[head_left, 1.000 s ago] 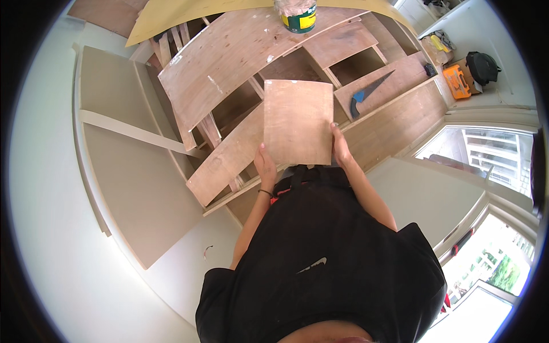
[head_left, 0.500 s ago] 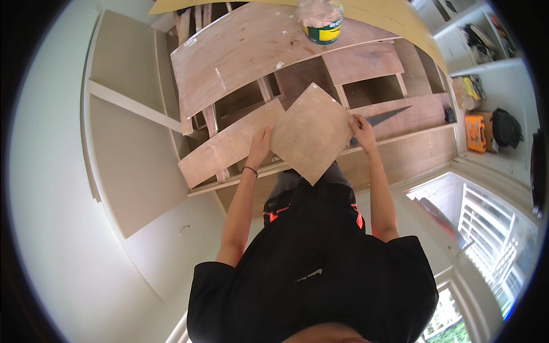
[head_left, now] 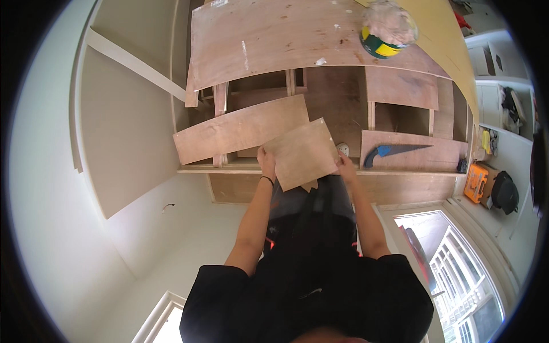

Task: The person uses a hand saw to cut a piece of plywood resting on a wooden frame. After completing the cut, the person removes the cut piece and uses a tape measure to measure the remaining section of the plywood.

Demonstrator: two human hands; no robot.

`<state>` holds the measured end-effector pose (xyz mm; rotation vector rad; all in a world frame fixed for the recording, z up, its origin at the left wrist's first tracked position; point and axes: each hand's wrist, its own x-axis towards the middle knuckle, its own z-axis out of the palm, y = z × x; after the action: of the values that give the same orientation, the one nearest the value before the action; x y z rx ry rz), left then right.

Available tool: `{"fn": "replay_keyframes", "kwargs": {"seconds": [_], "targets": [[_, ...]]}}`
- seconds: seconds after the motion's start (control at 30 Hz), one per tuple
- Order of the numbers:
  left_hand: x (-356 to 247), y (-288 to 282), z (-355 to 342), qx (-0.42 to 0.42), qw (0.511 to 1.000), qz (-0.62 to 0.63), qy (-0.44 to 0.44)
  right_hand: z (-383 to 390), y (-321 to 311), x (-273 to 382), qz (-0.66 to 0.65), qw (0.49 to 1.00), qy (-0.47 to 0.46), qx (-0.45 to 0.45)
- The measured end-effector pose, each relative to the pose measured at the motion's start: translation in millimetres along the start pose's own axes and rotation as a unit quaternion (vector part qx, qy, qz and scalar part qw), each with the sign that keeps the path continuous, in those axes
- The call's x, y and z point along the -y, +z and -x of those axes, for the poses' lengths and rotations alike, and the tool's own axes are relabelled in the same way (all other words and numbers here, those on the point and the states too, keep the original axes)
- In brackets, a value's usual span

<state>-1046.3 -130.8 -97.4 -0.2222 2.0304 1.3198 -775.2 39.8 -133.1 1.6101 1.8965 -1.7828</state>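
A small square plywood board (head_left: 306, 154) is held in front of my body, tilted, with one corner pointing up and away. My left hand (head_left: 266, 162) grips its left edge, and my right hand (head_left: 345, 168) grips its lower right edge. Just beyond the left hand lies a longer plywood strip (head_left: 240, 128), set aslant across the wooden frame; the square board overlaps its right end. To the right of my right hand, a handsaw (head_left: 394, 151) with a blue and black handle rests on another plywood panel (head_left: 412, 163).
A large plywood sheet (head_left: 274, 40) covers the far part of the frame, bearing a green and yellow tub (head_left: 389, 28) of pinkish paste. Openings gape between the frame's members. An orange case (head_left: 476, 182) and a black bag (head_left: 505, 193) stand at the right.
The square board has rotated and come lower, both hands still on it. My view has shifted, bringing the whole handsaw and a white shoe by my right hand into sight.
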Motion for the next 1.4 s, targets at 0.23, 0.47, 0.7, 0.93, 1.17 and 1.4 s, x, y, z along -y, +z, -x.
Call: {"fn": "replay_keyframes", "kwargs": {"seconds": [0.23,0.47,0.7,0.93,1.17,1.4], "targets": [[36.5,-10.6,-132.5,-0.042,0.991,-0.129,0.013,-72.7,96.4,20.8,0.101,0.991,-0.002,-0.086],[11.2,31.4,-206.3,-0.084,0.935,-0.331,0.093,-147.5,138.6,21.2,0.157,0.982,-0.006,-0.106],[29.9,14.3,-177.4,-0.088,0.93,-0.356,0.013,-175.2,147.1,34.6,0.119,0.985,0.042,-0.117],[38.8,3.2,-175.8,-0.026,0.942,-0.327,0.069,-197.8,137.7,53.5,0.13,0.981,0.102,-0.099],[47.5,-0.7,-179.5,-0.027,0.944,-0.32,0.07,-185.4,147.4,33.9,0.07,0.986,0.077,-0.129],[62.1,-8.7,-189.0,-0.016,0.957,-0.28,0.07,-197.3,151.2,35.9,0.104,0.984,0.042,-0.138]]}}
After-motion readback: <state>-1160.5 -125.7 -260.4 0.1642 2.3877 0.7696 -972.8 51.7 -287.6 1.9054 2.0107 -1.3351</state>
